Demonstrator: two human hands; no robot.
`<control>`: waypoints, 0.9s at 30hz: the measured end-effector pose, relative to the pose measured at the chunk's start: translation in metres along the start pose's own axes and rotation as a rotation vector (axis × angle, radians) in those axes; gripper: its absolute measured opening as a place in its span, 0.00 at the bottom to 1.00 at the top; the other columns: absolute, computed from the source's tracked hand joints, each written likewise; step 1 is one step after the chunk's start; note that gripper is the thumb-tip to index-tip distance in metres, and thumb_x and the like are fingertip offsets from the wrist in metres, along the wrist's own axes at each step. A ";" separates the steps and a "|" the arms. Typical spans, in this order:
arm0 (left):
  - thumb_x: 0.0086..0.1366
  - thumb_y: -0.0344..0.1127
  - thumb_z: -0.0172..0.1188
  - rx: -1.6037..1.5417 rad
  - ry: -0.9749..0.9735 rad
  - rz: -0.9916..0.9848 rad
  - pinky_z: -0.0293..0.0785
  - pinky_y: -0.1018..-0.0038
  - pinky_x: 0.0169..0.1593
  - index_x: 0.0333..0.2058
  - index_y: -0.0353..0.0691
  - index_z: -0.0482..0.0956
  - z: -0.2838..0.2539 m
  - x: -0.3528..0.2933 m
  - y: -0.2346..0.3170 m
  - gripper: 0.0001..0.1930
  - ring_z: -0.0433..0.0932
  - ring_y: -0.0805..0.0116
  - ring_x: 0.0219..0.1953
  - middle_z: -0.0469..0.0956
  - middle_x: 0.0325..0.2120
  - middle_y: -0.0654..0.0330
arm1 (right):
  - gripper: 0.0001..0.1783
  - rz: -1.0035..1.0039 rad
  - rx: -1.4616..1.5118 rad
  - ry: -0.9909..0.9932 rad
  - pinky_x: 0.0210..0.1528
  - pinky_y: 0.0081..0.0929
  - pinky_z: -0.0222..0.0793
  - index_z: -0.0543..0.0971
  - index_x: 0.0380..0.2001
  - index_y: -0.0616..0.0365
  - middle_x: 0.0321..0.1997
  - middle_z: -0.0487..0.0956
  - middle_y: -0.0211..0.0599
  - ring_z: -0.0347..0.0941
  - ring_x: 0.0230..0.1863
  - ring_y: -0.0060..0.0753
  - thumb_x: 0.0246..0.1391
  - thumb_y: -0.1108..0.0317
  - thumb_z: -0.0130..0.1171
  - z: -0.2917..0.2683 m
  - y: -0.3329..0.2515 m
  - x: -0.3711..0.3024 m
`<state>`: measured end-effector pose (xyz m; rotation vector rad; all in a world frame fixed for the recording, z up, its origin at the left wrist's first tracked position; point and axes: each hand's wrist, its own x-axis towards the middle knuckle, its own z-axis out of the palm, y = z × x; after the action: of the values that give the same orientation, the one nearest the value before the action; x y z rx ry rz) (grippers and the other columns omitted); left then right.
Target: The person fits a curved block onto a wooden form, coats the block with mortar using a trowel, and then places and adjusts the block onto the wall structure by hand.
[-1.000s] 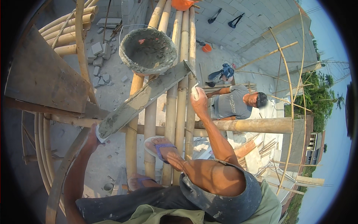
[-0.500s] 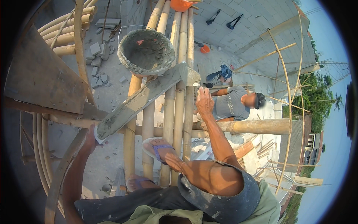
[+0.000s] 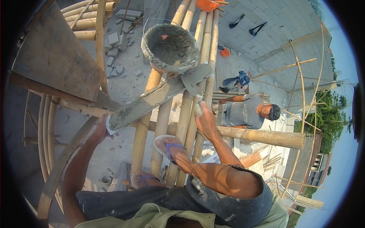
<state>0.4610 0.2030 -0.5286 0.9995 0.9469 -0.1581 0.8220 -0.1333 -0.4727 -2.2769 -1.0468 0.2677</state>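
Note:
My left hand (image 3: pixel 99 130) is closed around the near end of a long flat board (image 3: pixel 146 99), its upper face coated in wet grey mortar. The board slants up to the right over the bamboo poles. In my right hand (image 3: pixel 206 122), closed around its handle, is a trowel (image 3: pixel 195 77). The trowel's grey, mortar-smeared blade is at the board's far end, seemingly touching it. Just beyond the board stands a mortar-caked bucket (image 3: pixel 171 47) with a wire handle, grey mortar inside.
I crouch on bamboo poles (image 3: pixel 184 117) above a pale floor. A thick bamboo crosspiece (image 3: pixel 262 137) juts right. Below right is another person (image 3: pixel 249 110) in a grey shirt. A brown panel (image 3: pixel 57 57) stands at left; an orange container (image 3: pixel 208 5) sits at the far end; broken blocks (image 3: pixel 118 43) lie below.
The view has shifted, so the scene sits farther right. My right hand has drawn closer to me, and the trowel blade has turned at the board's end. My left hand still holds the board.

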 end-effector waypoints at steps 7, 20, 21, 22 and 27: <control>0.76 0.71 0.28 0.084 0.056 0.080 0.77 0.70 0.22 0.56 0.39 0.77 0.005 0.002 -0.009 0.42 0.85 0.63 0.27 0.85 0.33 0.55 | 0.28 0.008 -0.092 -0.066 0.48 0.58 0.72 0.71 0.59 0.63 0.52 0.79 0.57 0.78 0.48 0.67 0.54 0.70 0.61 0.002 -0.022 -0.011; 0.76 0.71 0.27 0.175 0.151 0.227 0.77 0.73 0.26 0.52 0.36 0.80 0.010 -0.002 -0.015 0.44 0.84 0.67 0.25 0.83 0.27 0.56 | 0.23 0.146 -0.416 -0.001 0.50 0.53 0.75 0.74 0.57 0.57 0.50 0.81 0.50 0.79 0.50 0.61 0.58 0.67 0.60 -0.012 0.007 0.052; 0.77 0.71 0.27 0.191 0.147 0.250 0.77 0.73 0.26 0.52 0.35 0.80 0.008 0.003 -0.019 0.44 0.83 0.67 0.25 0.82 0.27 0.56 | 0.24 0.060 -0.335 -0.053 0.52 0.53 0.75 0.74 0.57 0.59 0.51 0.81 0.53 0.78 0.52 0.63 0.58 0.66 0.60 -0.013 0.000 0.038; 0.77 0.71 0.27 0.183 0.169 0.239 0.77 0.73 0.26 0.52 0.35 0.80 0.012 0.004 -0.018 0.44 0.83 0.67 0.25 0.82 0.27 0.56 | 0.26 -0.019 -0.256 -0.101 0.54 0.52 0.74 0.74 0.58 0.62 0.53 0.82 0.56 0.78 0.53 0.65 0.58 0.66 0.60 -0.015 -0.009 0.026; 0.76 0.72 0.25 0.244 0.225 0.252 0.78 0.72 0.28 0.50 0.36 0.81 0.025 -0.006 -0.014 0.46 0.84 0.67 0.26 0.82 0.26 0.57 | 0.29 0.012 -0.074 -0.347 0.57 0.51 0.72 0.73 0.61 0.66 0.52 0.81 0.62 0.77 0.55 0.67 0.58 0.64 0.61 0.009 -0.090 -0.007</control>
<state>0.4658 0.1739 -0.5286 1.3741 1.0116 0.0537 0.7578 -0.0889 -0.4258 -2.3557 -1.2314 0.6576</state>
